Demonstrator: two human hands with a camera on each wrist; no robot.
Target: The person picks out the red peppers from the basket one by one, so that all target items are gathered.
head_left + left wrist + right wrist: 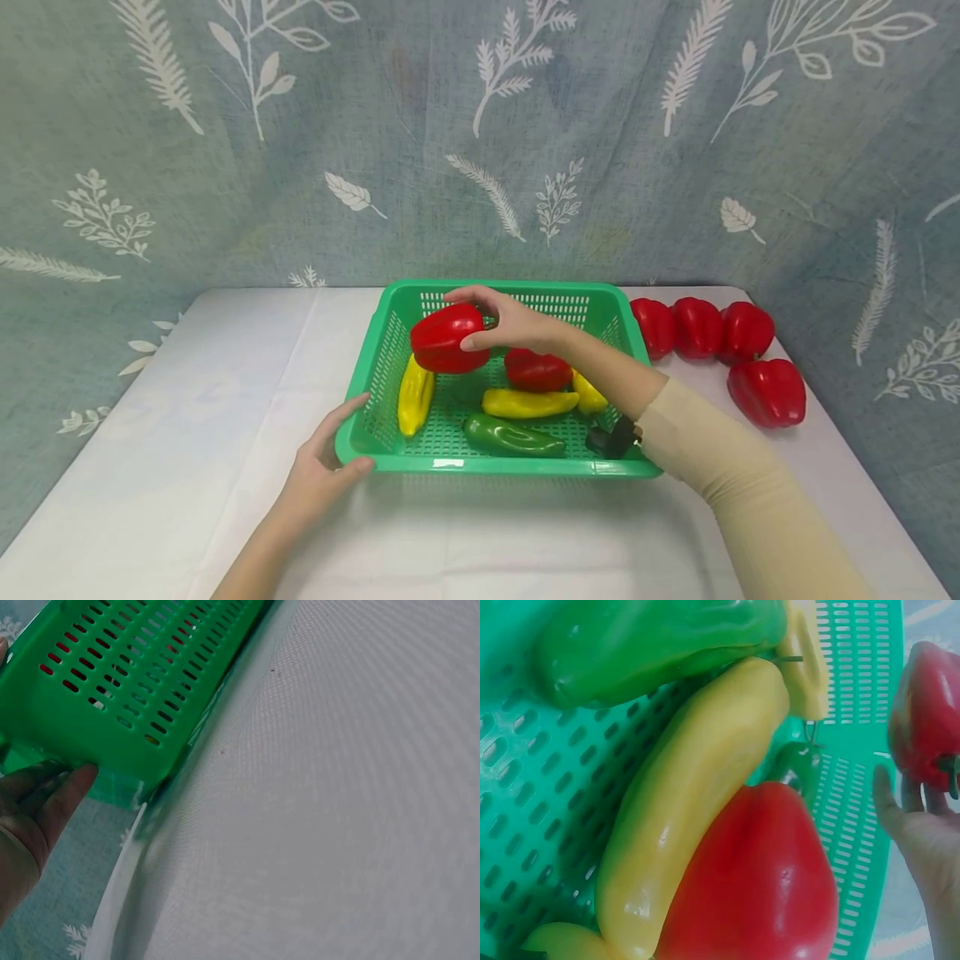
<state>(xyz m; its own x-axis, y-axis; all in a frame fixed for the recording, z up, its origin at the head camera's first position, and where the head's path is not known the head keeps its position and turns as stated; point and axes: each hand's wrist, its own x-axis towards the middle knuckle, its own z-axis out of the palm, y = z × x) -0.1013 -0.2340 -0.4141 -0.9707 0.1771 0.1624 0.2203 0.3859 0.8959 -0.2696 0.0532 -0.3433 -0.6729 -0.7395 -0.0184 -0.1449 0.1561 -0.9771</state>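
A red bell pepper (447, 337) is in my right hand (517, 323), thumb on the near side and fingers over the top, above the back left of a green plastic basket (510, 467). In the right wrist view this pepper (930, 712) shows its stem beside the fingers. My left hand (321, 467) touches the basket's front left corner from outside, thumb at the front rim and fingers along the left side. Inside lie another red bell pepper (536, 371), a long yellow pepper (528, 404), a long green pepper (510, 436) and a yellow pepper (415, 396) at the left.
Several red bell peppers (697, 327) stand on the white table (247, 417) right of the basket, one (767, 392) nearer the front. Another yellow pepper (588, 393) lies partly under my right forearm. A patterned cloth (420, 167) hangs behind the table.
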